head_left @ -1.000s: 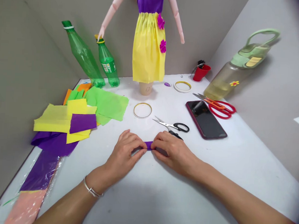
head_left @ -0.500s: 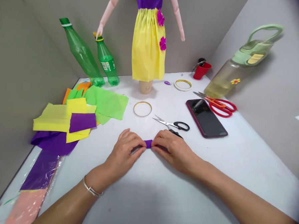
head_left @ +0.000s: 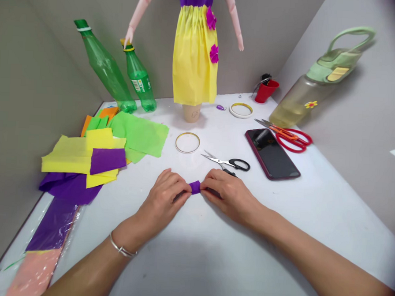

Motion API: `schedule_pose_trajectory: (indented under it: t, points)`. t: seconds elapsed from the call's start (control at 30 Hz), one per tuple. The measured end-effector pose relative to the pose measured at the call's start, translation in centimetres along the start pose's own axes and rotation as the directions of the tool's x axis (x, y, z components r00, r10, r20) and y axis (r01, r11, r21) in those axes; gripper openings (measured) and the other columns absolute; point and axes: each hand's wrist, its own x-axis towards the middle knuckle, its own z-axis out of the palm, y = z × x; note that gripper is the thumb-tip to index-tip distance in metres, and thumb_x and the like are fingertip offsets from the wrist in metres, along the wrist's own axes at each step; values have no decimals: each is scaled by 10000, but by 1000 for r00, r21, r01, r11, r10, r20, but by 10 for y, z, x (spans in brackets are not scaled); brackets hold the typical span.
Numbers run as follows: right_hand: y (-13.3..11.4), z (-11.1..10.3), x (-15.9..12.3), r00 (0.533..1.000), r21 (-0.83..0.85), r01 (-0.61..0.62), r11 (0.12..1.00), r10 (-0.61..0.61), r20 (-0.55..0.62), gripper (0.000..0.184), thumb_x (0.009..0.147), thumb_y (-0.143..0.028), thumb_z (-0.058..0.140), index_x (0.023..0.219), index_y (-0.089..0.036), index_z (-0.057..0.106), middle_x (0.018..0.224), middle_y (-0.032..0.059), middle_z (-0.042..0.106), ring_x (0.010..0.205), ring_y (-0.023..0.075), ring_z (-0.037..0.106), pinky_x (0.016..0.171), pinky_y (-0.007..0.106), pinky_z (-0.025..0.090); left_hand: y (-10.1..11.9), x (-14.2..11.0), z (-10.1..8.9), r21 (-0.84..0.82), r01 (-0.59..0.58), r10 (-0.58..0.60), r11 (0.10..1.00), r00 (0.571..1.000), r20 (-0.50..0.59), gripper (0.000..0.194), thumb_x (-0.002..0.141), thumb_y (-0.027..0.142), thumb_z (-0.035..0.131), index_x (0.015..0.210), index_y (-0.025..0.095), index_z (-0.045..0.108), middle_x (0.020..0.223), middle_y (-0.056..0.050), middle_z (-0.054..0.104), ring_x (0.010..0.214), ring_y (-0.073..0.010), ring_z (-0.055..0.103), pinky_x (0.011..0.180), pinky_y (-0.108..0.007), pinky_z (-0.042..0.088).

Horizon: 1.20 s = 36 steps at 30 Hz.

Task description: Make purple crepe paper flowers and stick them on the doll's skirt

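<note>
A small piece of purple crepe paper (head_left: 195, 187) spans the gap between my hands, just above or on the white table (head_left: 185, 262). My left hand (head_left: 167, 191) pinches its left end between thumb and fingers; a silver bangle circles that wrist. Its right end is pinched the same way by my right hand (head_left: 227, 194). Part of the paper is hidden behind the fingertips. Black-handled scissors (head_left: 228, 162) lie just beyond my right hand, one loop partly covered by it. A thin ring of tape (head_left: 187, 143) lies behind the paper.
Yellow, purple, green and orange paper sheets (head_left: 69, 152) pile up at left, near a plastic-wrapped pack (head_left: 49, 228). Green bottles (head_left: 104, 68) and a doll in a yellow skirt (head_left: 195, 59) stand behind. A phone (head_left: 271, 154), red scissors (head_left: 292, 139) and water bottle (head_left: 306, 92) are at right.
Both hands keep their pinch on the purple paper, and slightly more of its face shows between the fingertips. The whole view has shifted slightly.
</note>
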Motion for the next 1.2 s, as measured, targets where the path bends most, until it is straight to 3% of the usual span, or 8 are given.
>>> schedule_pose_trajectory:
  t: [0.23, 0.53, 0.67, 0.77, 0.9, 1.2]
  points:
    - [2, -2, -1, 1000, 6, 31, 999, -31, -3, 191, 922, -120, 505, 934, -166, 690, 884, 67, 632, 796, 166, 599, 693, 266, 470, 3, 1, -2, 13, -5, 5, 1000, 1000, 8, 108, 927, 149, 516, 880, 205, 596, 847, -7, 598, 817, -147, 555, 1099, -478, 326]
    - [-2, -19, -4, 999, 215, -8, 976, -2, 46, 112, 847, -188, 661, 957, -207, 653, 883, 25, 623, 773, 149, 573, 672, 255, 451, 2, 1, -8, -28, 9, -8, 1000, 1000, 24, 65, 893, 182, 588, 861, 221, 627, 820, 11, 614, 818, -150, 569, 1098, -482, 318]
    - [-2, -12, -5, 998, 185, 31, 982, -40, 47, 198, 842, -238, 705, 1032, -208, 664, 947, 50, 625, 849, 174, 588, 722, 280, 469, 2, 1, -7, -39, 8, -6, 999, 999, 43, 67, 908, 184, 573, 872, 221, 616, 829, 13, 602, 816, -144, 563, 1104, -481, 305]
    - [1, -5, -4, 998, 131, 47, 990, -52, 33, 125, 904, -208, 617, 1011, -196, 679, 905, 50, 618, 834, 171, 586, 724, 282, 464, 2, 1, -6, -40, 13, -10, 999, 998, 62, 70, 913, 186, 568, 867, 220, 608, 829, 13, 595, 819, -143, 560, 1106, -479, 299]
    - [3, 0, -3, 998, 84, 62, 994, -64, 22, 164, 944, -178, 532, 971, -195, 693, 864, 46, 611, 798, 162, 577, 702, 272, 450, 2, 1, -6, -37, 12, -10, 999, 998, 63, 70, 908, 176, 571, 860, 217, 602, 824, 15, 593, 813, -143, 558, 1105, -480, 304]
    - [2, -6, -3, 997, 108, -11, 994, 2, 79, 169, 940, -166, 515, 899, -184, 678, 852, 24, 600, 702, 122, 548, 648, 241, 411, 2, 1, -8, -37, 10, -7, 999, 997, 74, 90, 917, 166, 537, 878, 214, 602, 832, 7, 590, 813, -145, 552, 1115, -484, 298]
